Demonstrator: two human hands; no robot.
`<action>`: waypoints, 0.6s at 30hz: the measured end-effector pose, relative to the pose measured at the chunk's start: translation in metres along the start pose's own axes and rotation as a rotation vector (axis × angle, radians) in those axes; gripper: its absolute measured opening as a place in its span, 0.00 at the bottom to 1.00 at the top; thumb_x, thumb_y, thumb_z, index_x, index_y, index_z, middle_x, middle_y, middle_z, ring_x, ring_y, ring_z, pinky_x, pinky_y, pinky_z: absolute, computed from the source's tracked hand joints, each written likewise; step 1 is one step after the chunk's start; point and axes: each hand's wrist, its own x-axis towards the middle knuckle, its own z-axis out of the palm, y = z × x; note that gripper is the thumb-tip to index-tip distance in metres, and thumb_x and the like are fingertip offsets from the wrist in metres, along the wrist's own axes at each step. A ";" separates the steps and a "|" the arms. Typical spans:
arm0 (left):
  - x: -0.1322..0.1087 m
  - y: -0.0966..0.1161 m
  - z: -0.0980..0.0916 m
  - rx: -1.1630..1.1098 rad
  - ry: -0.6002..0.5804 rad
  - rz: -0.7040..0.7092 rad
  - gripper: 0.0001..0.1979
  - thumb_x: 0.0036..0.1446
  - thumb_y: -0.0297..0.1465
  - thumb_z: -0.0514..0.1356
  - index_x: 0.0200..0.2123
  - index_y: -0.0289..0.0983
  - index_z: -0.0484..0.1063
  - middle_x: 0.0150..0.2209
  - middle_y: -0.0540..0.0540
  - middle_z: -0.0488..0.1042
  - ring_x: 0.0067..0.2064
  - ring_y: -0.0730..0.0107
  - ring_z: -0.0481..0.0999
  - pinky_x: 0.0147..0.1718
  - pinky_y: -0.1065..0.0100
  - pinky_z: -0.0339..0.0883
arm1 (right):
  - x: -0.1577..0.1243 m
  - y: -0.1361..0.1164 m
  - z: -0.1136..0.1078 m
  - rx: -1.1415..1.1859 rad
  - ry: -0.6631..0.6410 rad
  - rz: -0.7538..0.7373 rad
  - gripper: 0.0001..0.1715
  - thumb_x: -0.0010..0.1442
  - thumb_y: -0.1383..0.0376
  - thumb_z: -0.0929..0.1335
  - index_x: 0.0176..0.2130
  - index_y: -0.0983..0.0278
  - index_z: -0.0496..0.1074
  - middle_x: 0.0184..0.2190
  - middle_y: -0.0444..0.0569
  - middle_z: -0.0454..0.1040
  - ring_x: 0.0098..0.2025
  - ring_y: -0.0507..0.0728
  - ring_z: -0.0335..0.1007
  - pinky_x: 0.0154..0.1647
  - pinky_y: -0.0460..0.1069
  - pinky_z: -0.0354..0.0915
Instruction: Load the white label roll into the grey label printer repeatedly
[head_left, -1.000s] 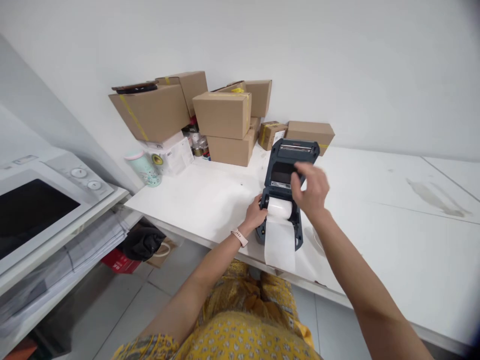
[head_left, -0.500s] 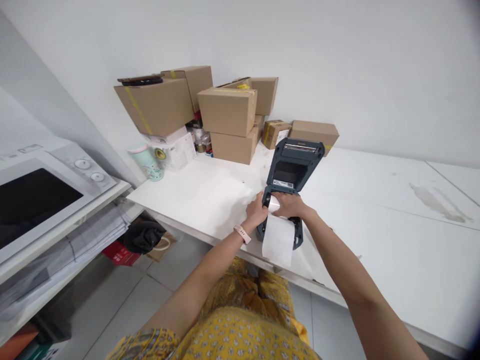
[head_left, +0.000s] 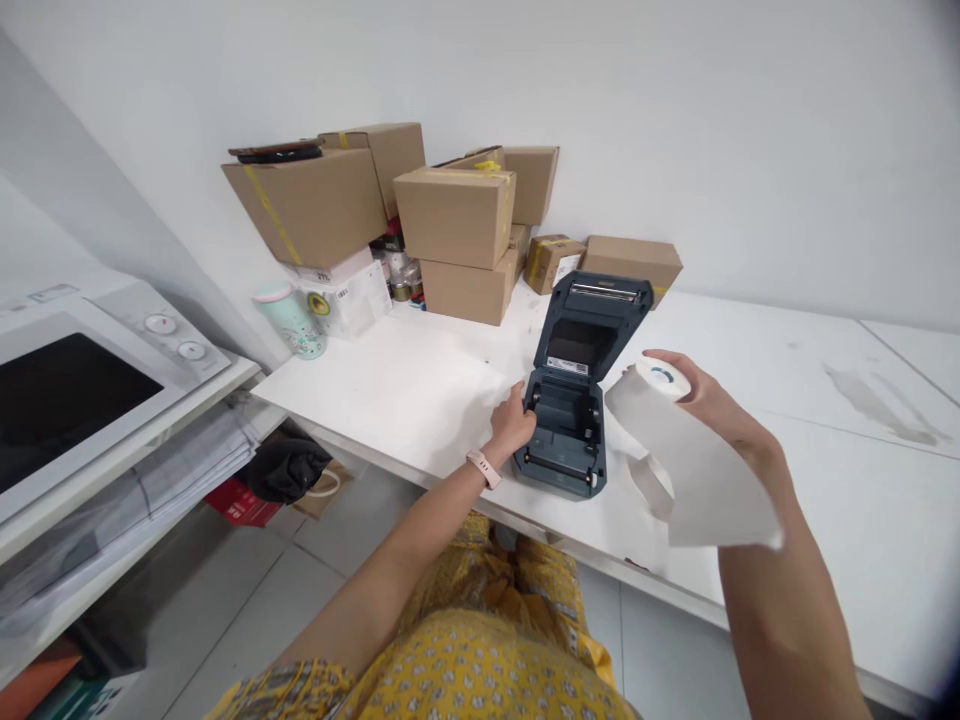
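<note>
A dark grey label printer (head_left: 564, 440) stands on the white table with its lid (head_left: 592, 320) raised and its roll compartment bare. My left hand (head_left: 514, 420) rests against the printer's left edge, fingers closed on its rim. To the right of the printer, my right hand (head_left: 712, 400) grips a white paper roll (head_left: 660, 380) above the table. A long loose strip of paper (head_left: 694, 480) hangs from the roll toward the lower right. Another small piece of white paper (head_left: 652, 485) shows beside the printer, partly behind the strip.
Cardboard boxes (head_left: 457, 215) are stacked at the back left, and smaller ones (head_left: 634, 262) stand behind the printer. A mint cup (head_left: 292, 322) is at the table's left end. Farther left is a white microwave (head_left: 112, 350). The table's front edge (head_left: 420, 482) runs just before my body.
My right hand has lifted the paper roll out of the printer and moved it to the right, its strip trailing. My left hand has stayed at the printer's left edge.
</note>
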 end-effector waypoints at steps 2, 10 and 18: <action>0.001 -0.001 0.001 0.001 0.005 0.004 0.34 0.56 0.27 0.54 0.67 0.38 0.57 0.54 0.38 0.76 0.56 0.48 0.74 0.57 0.51 0.63 | 0.006 0.021 -0.006 -0.050 0.058 -0.015 0.42 0.46 0.56 0.77 0.59 0.58 0.66 0.54 0.55 0.73 0.40 0.59 0.74 0.34 0.50 0.71; 0.003 -0.004 0.004 -0.019 0.024 0.013 0.34 0.55 0.27 0.54 0.66 0.39 0.58 0.52 0.39 0.78 0.55 0.48 0.75 0.58 0.50 0.63 | 0.028 0.099 0.019 -0.115 0.216 0.076 0.44 0.39 0.51 0.78 0.54 0.61 0.69 0.48 0.54 0.75 0.43 0.59 0.73 0.39 0.52 0.73; 0.003 -0.005 0.003 -0.086 0.037 0.008 0.31 0.53 0.26 0.57 0.61 0.46 0.65 0.50 0.47 0.79 0.53 0.53 0.76 0.56 0.55 0.65 | -0.011 0.123 -0.014 0.100 0.163 0.204 0.41 0.53 0.47 0.72 0.63 0.53 0.64 0.62 0.54 0.68 0.64 0.65 0.65 0.64 0.60 0.63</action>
